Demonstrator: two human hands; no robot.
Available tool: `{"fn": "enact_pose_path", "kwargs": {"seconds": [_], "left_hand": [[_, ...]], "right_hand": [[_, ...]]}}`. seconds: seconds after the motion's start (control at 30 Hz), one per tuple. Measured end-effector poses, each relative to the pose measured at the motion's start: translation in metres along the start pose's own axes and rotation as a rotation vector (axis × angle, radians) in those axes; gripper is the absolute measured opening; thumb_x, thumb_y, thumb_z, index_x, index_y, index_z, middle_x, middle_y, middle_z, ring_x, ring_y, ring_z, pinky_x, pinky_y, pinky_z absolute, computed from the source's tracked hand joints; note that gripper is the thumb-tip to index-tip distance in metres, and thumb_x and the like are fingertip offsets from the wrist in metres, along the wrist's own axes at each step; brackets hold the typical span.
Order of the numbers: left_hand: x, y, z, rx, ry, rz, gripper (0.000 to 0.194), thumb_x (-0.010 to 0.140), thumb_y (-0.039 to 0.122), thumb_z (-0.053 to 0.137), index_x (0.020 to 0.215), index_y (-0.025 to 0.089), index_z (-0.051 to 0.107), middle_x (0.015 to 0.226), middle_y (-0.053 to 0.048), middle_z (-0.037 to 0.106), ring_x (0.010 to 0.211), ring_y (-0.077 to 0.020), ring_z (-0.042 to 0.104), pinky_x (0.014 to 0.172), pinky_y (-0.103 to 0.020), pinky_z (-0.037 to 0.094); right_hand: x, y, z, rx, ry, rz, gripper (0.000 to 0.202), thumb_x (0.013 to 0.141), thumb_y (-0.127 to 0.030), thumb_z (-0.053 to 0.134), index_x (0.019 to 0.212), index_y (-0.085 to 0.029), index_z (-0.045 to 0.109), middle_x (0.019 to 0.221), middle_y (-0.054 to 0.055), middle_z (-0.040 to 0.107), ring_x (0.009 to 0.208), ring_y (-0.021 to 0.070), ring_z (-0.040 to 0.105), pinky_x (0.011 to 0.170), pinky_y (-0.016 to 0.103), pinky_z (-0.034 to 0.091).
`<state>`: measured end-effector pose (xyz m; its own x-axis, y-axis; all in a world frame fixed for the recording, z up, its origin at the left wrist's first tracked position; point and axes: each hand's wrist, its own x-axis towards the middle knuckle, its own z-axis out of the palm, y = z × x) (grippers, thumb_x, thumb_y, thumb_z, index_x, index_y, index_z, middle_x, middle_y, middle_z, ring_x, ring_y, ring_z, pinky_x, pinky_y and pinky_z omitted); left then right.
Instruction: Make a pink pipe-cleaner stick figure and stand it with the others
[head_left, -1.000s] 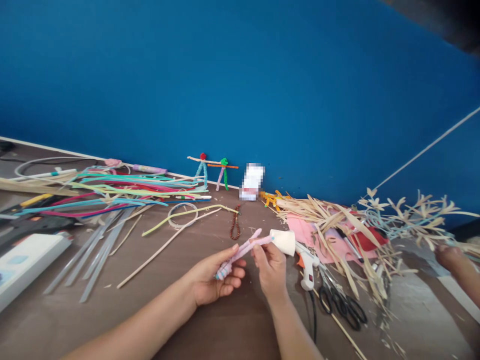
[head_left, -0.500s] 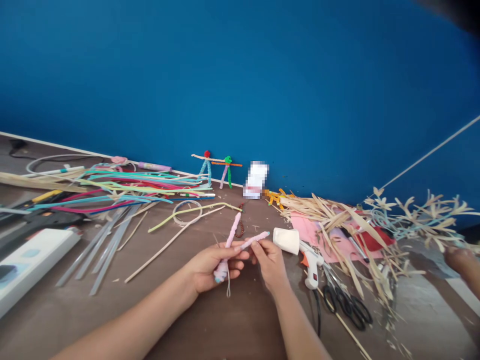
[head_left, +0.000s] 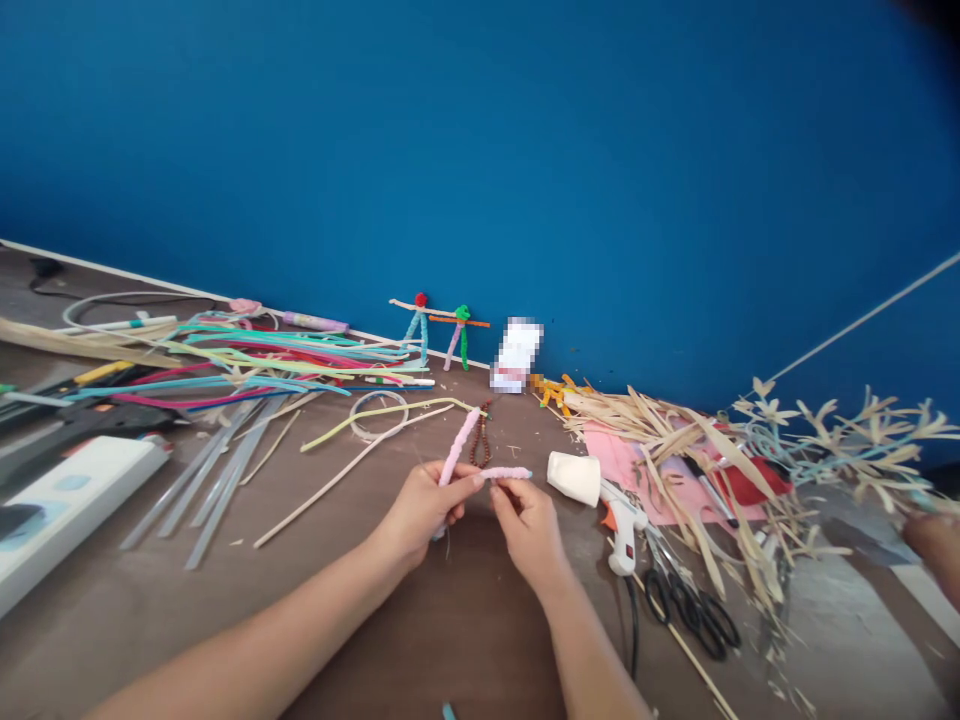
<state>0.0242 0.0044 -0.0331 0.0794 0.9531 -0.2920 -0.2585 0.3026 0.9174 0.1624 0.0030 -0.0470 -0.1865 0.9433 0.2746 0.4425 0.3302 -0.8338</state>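
Close together over the table's middle, both hands hold a pink, fuzzy piece of twisted pipe cleaner (head_left: 460,447). One pink stem rises from the fist of my left hand (head_left: 420,515), and another stem runs sideways toward the right. My left thumb presses on the joint between them; the lower part is mostly hidden by the fingers, with a thin wire hanging below. My right hand (head_left: 525,520) pinches the sideways stem from below, near its light-blue tip. Behind the hands lies a string of brown beads (head_left: 481,440).
Two pipe-cleaner figures (head_left: 420,330) lean against the blue wall beside a blurred phone (head_left: 517,355). Coloured pipe cleaners (head_left: 300,350), glue sticks (head_left: 225,490) and a power strip (head_left: 82,510) lie left. Right are a glue gun (head_left: 624,540), scissors (head_left: 694,610), dried strips (head_left: 675,420) and another person's hand (head_left: 934,545).
The sideways stem has turned from slanting to nearly level. My left hand has closed further round the lower part. A small light-blue piece now shows at the bottom edge.
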Motion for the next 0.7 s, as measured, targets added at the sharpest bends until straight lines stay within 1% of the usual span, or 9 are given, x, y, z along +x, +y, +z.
{"fn": "enact_pose_path", "kwargs": {"seconds": [0.07, 0.13, 0.23, 0.33, 0.43, 0.53, 0.6, 0.7], "left_hand": [[0.0, 0.001, 0.0, 0.084, 0.027, 0.062, 0.028, 0.058, 0.033, 0.063, 0.074, 0.01, 0.063, 0.037, 0.005, 0.044, 0.033, -0.0039, 0.034, 0.034, -0.016, 0.024], [0.0, 0.002, -0.001, 0.188, 0.023, 0.13, 0.028, 0.06, 0.033, 0.061, 0.076, 0.01, 0.065, 0.042, 0.003, 0.049, 0.036, -0.005, 0.036, 0.036, -0.017, 0.026], [0.0, 0.005, -0.005, 0.356, 0.019, 0.221, 0.029, 0.063, 0.034, 0.057, 0.078, 0.011, 0.066, 0.047, 0.001, 0.055, 0.039, -0.0071, 0.038, 0.04, -0.019, 0.029], [0.0, 0.01, -0.009, 0.5, 0.01, 0.267, 0.03, 0.066, 0.035, 0.053, 0.081, 0.013, 0.067, 0.049, 0.0, 0.057, 0.044, -0.0103, 0.043, 0.042, -0.019, 0.03], [0.0, 0.013, -0.012, 0.604, -0.016, 0.286, 0.03, 0.066, 0.034, 0.051, 0.081, 0.014, 0.068, 0.052, -0.001, 0.06, 0.051, -0.0135, 0.048, 0.044, -0.02, 0.031], [0.002, 0.012, -0.015, 0.675, -0.033, 0.298, 0.029, 0.066, 0.035, 0.051, 0.079, 0.015, 0.069, 0.053, -0.001, 0.059, 0.053, -0.0141, 0.049, 0.045, -0.019, 0.031], [0.003, 0.009, -0.016, 0.719, -0.065, 0.282, 0.029, 0.065, 0.036, 0.052, 0.076, 0.015, 0.069, 0.047, 0.001, 0.054, 0.049, -0.0123, 0.046, 0.043, -0.019, 0.029], [0.005, 0.009, -0.018, 0.726, -0.13, 0.213, 0.031, 0.064, 0.038, 0.052, 0.075, 0.015, 0.068, 0.039, 0.004, 0.044, 0.04, -0.0091, 0.038, 0.039, -0.018, 0.025]], "right_hand": [[-0.002, -0.003, 0.001, -0.05, -0.067, -0.01, 0.018, 0.078, -0.024, 0.042, 0.076, -0.016, 0.058, 0.058, 0.001, 0.052, 0.053, 0.0117, 0.044, 0.049, 0.021, 0.034], [-0.004, -0.007, 0.0, -0.124, -0.107, -0.014, 0.017, 0.077, -0.023, 0.042, 0.072, -0.017, 0.057, 0.053, -0.001, 0.048, 0.049, 0.0108, 0.041, 0.046, 0.02, 0.03], [-0.007, -0.015, -0.004, -0.209, -0.094, -0.003, 0.016, 0.077, -0.024, 0.042, 0.074, -0.018, 0.056, 0.051, -0.002, 0.048, 0.047, 0.0106, 0.039, 0.046, 0.02, 0.027], [-0.006, -0.019, -0.009, -0.254, -0.06, -0.007, 0.017, 0.079, -0.025, 0.041, 0.075, -0.019, 0.056, 0.055, -0.001, 0.051, 0.048, 0.0109, 0.041, 0.046, 0.02, 0.027], [-0.005, -0.02, -0.014, -0.241, -0.042, -0.033, 0.017, 0.079, -0.026, 0.042, 0.072, -0.018, 0.056, 0.057, -0.001, 0.053, 0.049, 0.0109, 0.042, 0.047, 0.021, 0.028], [-0.004, -0.02, -0.017, -0.207, -0.037, -0.055, 0.017, 0.079, -0.026, 0.043, 0.072, -0.018, 0.057, 0.059, 0.001, 0.054, 0.052, 0.0118, 0.045, 0.049, 0.021, 0.031], [-0.003, -0.021, -0.019, -0.218, -0.028, -0.07, 0.017, 0.079, -0.025, 0.043, 0.072, -0.018, 0.058, 0.064, 0.002, 0.055, 0.057, 0.0126, 0.047, 0.053, 0.022, 0.033], [0.0, -0.022, -0.024, -0.226, -0.029, -0.111, 0.015, 0.077, -0.024, 0.047, 0.07, -0.018, 0.059, 0.071, 0.003, 0.054, 0.067, 0.0141, 0.049, 0.062, 0.024, 0.036]]}}
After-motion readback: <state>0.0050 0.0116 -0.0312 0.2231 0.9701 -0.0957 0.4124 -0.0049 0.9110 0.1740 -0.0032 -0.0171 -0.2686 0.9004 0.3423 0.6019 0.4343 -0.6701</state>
